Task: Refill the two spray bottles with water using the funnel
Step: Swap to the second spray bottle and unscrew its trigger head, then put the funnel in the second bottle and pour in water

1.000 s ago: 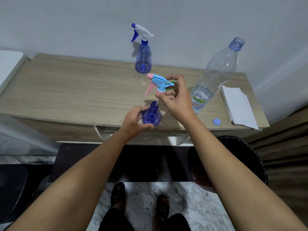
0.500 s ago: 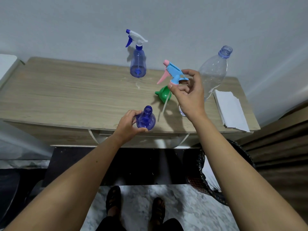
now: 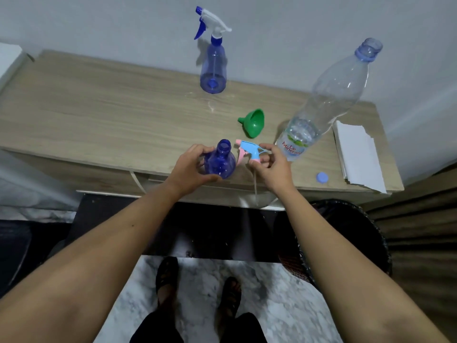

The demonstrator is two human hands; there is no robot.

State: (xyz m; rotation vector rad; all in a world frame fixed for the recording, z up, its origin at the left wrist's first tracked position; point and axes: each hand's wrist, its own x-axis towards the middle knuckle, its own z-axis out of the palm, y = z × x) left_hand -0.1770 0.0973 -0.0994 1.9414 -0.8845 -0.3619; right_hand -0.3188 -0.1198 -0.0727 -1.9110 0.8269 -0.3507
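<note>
A light wood-grain counter [image 3: 99, 115] is set against a plain pale wall [image 3: 284, 33]. Near its front edge an open blue bottle [image 3: 220, 162] is stood upright, and it is gripped around its body by the left hand [image 3: 191, 167], with the fingers curled behind and the thumb at the front. Just to its right, a pale blue and pink sprayer [image 3: 248, 151] is pinched by the curled fingers of the right hand [image 3: 273, 167]; its thin tube [image 3: 254, 186] is seen hanging down past the counter edge. The sprayer is held beside the bottle neck, not on it.

A green funnel [image 3: 252, 122] is laid on its side behind the hands, apart from both bottles. A 2nd spray bottle [image 3: 213, 63], with its white and blue head fitted, is stood at the back by the wall. A large clear water bottle [image 3: 329, 95], uncapped and partly filled, is stood at the right, near the right hand. Its blue cap [image 3: 322, 177] is laid near the front edge, and folded white paper [image 3: 356, 154] is placed at the right end of the counter.

Below, a marbled floor [image 3: 197, 293] and 2 sandalled feet [image 3: 167, 273] are seen. A dark bin [image 3: 358, 238] is placed under the right end of the counter.
</note>
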